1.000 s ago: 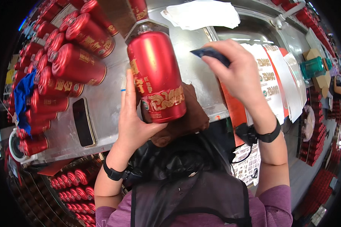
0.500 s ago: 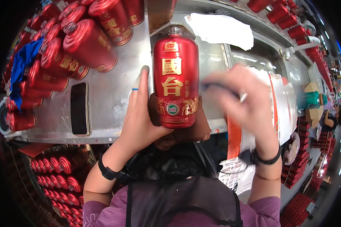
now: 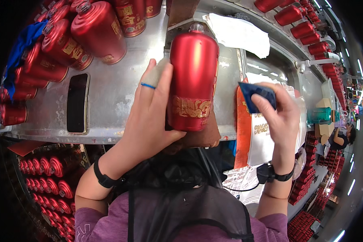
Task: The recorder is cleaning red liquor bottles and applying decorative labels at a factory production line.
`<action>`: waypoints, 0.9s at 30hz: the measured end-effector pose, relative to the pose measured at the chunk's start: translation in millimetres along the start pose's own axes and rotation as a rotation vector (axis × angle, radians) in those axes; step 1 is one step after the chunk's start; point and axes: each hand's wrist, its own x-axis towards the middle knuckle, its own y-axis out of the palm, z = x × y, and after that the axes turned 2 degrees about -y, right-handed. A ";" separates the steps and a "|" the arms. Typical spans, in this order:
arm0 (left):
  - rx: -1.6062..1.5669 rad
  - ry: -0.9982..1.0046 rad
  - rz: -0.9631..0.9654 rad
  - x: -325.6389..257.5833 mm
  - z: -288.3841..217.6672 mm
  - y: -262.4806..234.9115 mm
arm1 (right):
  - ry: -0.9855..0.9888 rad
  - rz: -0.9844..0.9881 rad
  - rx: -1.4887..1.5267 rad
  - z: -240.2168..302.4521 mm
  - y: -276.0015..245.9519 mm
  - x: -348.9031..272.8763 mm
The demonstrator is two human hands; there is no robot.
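Viewing the bench remotely through the head camera, I saw a glossy red bottle (image 3: 194,80) at the centre, its clear glass neck pointing away from the wearer and a gold ornamental band near its base. The left hand (image 3: 149,101) held it, fingers laid along its left side and thumb curled at the base; one finger wore a greyish sleeve with a blue band (image 3: 148,85). Below the bottle, a brown cloth (image 3: 205,139) showed at the near edge of the metal table (image 3: 105,109).

To the right, apart from the bottle, the right hand (image 3: 281,109) had its thumb and fingers clamped on a dark blue flat scraper (image 3: 252,89). Beneath that hand I made out white sheets printed in gold (image 3: 262,143), beside an orange-red sheet (image 3: 242,141).

At the left lay a black-screened smartphone (image 3: 77,103), with more red bottles (image 3: 99,34) crowded beyond it and a blue cloth (image 3: 20,52) draped at the far left. Blank white paper (image 3: 241,35) lay beyond the bottle, slightly right, near a white faucet (image 3: 318,61). A teal container (image 3: 319,115) stood farther right.
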 end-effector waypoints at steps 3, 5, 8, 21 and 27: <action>-0.358 -0.221 0.214 0.7 12.1 9.7 | 0.073 -0.011 0.040 5.5 3.4 -21.1; -0.337 -0.233 0.211 -0.8 9.6 5.8 | 0.153 -0.029 0.219 9.9 8.2 -33.0; -0.326 -0.161 0.175 -1.7 7.5 5.8 | 0.190 -0.034 0.211 14.8 5.1 -44.1; -1.076 -0.369 0.193 -5.3 33.1 30.0 | 0.280 -0.043 0.355 3.4 11.9 -66.7; -1.125 -0.383 0.201 -5.1 32.6 29.6 | 0.278 -0.041 0.358 3.2 14.3 -70.6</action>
